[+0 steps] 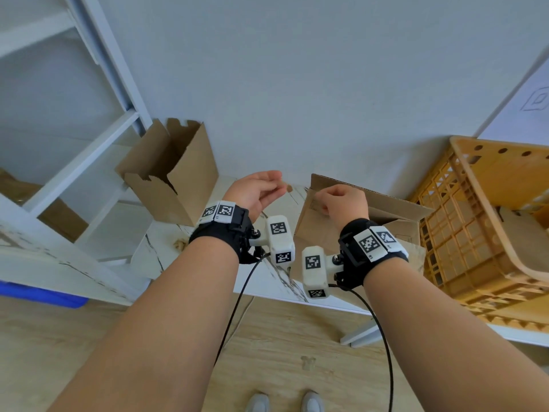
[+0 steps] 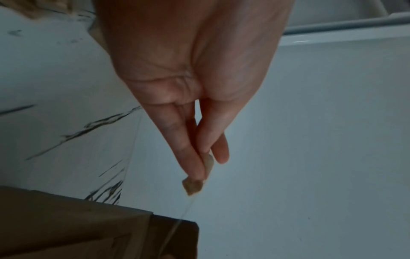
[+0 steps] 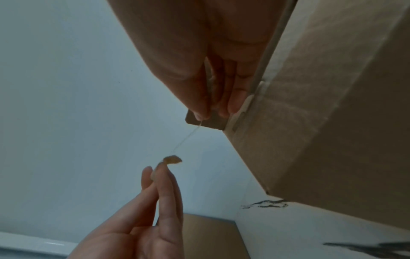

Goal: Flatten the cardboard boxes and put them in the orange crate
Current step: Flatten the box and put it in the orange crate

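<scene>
**Tape Peeled From Box as Flattening Gets Under Way**

A scrap of torn tape (image 2: 192,186) is pinched in the left hand (image 1: 258,190), a thin clear strand trailing to the cardboard box (image 1: 395,217), whose flap corner is gripped by the right hand (image 1: 341,203). That box is not yet flattened. A second, open box (image 1: 175,171) is left standing at the bench's far left. Cardboard is already seen inside the orange crate (image 1: 463,209) to the right, so the job is judged partly done. The marble-patterned bench (image 1: 154,254) is set against a pale wall, above wood flooring.
</scene>
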Demonstrator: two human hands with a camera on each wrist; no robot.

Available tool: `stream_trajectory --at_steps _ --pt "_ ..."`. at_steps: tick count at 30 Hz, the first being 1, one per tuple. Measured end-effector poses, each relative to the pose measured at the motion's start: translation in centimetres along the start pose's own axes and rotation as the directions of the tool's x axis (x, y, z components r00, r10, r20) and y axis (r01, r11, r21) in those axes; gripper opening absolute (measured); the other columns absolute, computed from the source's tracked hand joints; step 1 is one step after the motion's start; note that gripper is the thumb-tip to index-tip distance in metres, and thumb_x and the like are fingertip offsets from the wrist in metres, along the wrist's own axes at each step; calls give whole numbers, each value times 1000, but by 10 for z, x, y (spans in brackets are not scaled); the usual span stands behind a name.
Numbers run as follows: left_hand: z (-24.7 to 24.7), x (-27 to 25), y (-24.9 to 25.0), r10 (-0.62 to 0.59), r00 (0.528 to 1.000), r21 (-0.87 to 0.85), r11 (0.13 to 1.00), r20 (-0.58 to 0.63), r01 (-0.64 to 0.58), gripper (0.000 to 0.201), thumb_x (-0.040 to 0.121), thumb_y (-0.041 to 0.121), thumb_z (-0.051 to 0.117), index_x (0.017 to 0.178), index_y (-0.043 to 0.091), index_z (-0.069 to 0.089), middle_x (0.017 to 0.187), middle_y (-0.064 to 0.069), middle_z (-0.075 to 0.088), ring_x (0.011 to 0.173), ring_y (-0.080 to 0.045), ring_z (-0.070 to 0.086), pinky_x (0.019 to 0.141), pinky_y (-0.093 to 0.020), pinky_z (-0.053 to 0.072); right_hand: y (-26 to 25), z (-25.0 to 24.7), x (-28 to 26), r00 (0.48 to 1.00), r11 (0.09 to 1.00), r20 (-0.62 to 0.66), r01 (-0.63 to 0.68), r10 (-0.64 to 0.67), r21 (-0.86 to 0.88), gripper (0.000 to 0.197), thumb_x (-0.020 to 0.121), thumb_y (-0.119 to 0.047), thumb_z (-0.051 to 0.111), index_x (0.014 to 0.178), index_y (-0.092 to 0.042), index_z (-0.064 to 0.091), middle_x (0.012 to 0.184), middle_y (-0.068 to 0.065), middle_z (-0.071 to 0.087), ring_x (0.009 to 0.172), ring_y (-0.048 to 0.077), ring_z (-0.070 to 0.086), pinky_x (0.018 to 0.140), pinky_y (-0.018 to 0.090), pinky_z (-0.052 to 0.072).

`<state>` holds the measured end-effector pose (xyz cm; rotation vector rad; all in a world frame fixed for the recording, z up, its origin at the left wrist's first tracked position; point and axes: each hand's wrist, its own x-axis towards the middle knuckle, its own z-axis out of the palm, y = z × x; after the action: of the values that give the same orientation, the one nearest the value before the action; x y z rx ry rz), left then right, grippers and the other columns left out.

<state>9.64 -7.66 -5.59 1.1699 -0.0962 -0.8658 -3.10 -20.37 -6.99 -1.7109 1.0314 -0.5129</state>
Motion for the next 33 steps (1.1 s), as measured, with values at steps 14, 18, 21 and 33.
stream_trajectory --at_steps 14,18,21,33 --pt "15 -23 -6 192 979 522 843 -66 -130 11 78 16 73 83 24 67 86 4 69 77 -11 57 69 -23 45 -17 6 -22 944 958 214 273 -249 -90 28 81 -14 72 109 -19 68 79 -5 62 71 7 56 77 26 50" --pt "23 -29 -5 169 985 583 804 -33 -118 8 79 21 74 86 22 70 82 9 67 76 -7 54 65 -21 40 -16 4 -24 945 950 186 293 -270 -109 14 82 -22 73 96 -19 72 67 -11 54 63 3 50 64 21 40" --pt "26 -31 -5 149 988 599 794 -33 -100 6 78 23 74 83 24 71 82 11 67 79 -8 54 65 -22 38 -15 1 -24 953 952 144 284 -267 -112 5 82 -23 73 79 -20 71 67 -8 60 66 9 56 66 29 49" --pt "28 -31 -11 171 983 660 731 68 -173 18 80 26 75 97 20 75 88 13 69 78 7 56 77 -15 40 -15 -16 -26 984 941 176 -25 -37 338 16 83 -1 69 98 -7 70 93 12 72 92 23 70 86 29 56"
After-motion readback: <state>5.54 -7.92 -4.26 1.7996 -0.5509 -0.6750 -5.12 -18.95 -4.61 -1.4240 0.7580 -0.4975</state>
